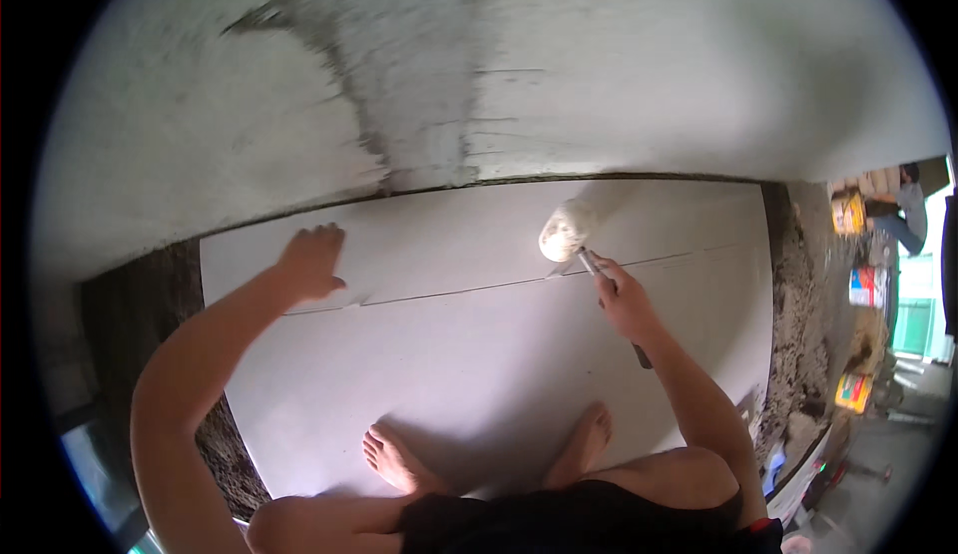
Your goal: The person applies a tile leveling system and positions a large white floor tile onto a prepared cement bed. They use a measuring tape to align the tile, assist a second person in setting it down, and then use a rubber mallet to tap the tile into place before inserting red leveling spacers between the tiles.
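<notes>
My right hand (629,302) is wrapped round the handle of a mallet with a rounded white head (566,232). The mallet's head is over the far pale tile (449,245), right of the middle; whether it touches the surface I cannot tell. My left hand (314,263) lies palm down at the left part of that same tile, fingers stretched out and holding nothing. A thin dark seam separates the far tile from a larger near tile (419,354), on which my bare feet rest.
A pale wall (649,85) with a grey cement patch (424,85) rises along the tiles' far edge. Rough mortar (798,334) borders the right side. Several buckets, one yellow (853,392), stand farther right, where another person (908,210) sits.
</notes>
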The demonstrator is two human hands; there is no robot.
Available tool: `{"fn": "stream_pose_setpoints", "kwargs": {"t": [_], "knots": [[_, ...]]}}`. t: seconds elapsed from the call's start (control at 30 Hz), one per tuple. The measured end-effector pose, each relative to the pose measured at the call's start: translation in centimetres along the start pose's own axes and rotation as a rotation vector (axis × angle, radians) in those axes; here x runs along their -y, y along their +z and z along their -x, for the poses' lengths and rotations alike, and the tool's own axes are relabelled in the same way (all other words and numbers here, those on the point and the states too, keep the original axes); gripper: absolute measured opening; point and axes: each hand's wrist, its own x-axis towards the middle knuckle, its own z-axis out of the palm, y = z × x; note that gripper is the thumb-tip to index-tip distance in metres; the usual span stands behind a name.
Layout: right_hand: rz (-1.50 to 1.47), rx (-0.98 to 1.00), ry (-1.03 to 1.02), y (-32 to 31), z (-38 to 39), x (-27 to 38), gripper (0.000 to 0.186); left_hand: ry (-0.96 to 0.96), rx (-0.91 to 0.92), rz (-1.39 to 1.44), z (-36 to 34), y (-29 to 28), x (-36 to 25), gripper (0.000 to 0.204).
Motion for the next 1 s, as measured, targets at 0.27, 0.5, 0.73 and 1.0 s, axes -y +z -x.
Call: {"fn": "stream_pose_setpoints", "kwargs": {"t": [0.27, 0.5, 0.73, 1.0], "knots": [[-0.189, -0.011, -0.108, -0.7, 0.2, -1.5, 0.039, 0.065, -0.256, 0.202, -10.6, -0.3, -22.0, 0.113], [-0.272, -0.382, 0.033, -6.0, 1.0, -6.1, 0.037, 0.061, -0.190, 0.227, -11.1, -1.9, -23.4, 0.119], [-0.101, -0.470, 0.144, -9.8, 0.9, -9.0, 0.034, 0.087, -0.191, 0.175, -11.1, -2.5, -23.1, 0.116], [-0.161, -0.412, 0.151, -10.7, -0.1, -13.4, 0.035, 0.304, -0.223, 0.245, -18.5, -4.9, -28.7, 0.099]]}}
